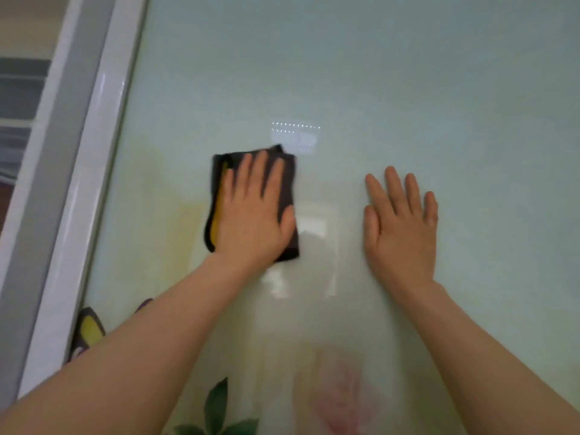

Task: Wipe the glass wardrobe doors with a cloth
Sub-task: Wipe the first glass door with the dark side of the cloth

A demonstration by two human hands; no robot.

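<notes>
A pale green glass wardrobe door (361, 73) fills the view. Flat against it lies a folded dark grey cloth (290, 180) with a yellow inner side showing at its left edge. My left hand (254, 211) presses the cloth to the glass with straight, spread fingers. To its right, apart from the cloth, my right hand (400, 224) rests flat on the bare glass, fingers straight. Both forearms reach up from the bottom of the view.
A glossy white door frame (94, 171) runs diagonally down the left side, with a grey strip beside it. Printed flowers and leaves (219, 409) decorate the lower glass. Bright reflections sit on the glass between my hands.
</notes>
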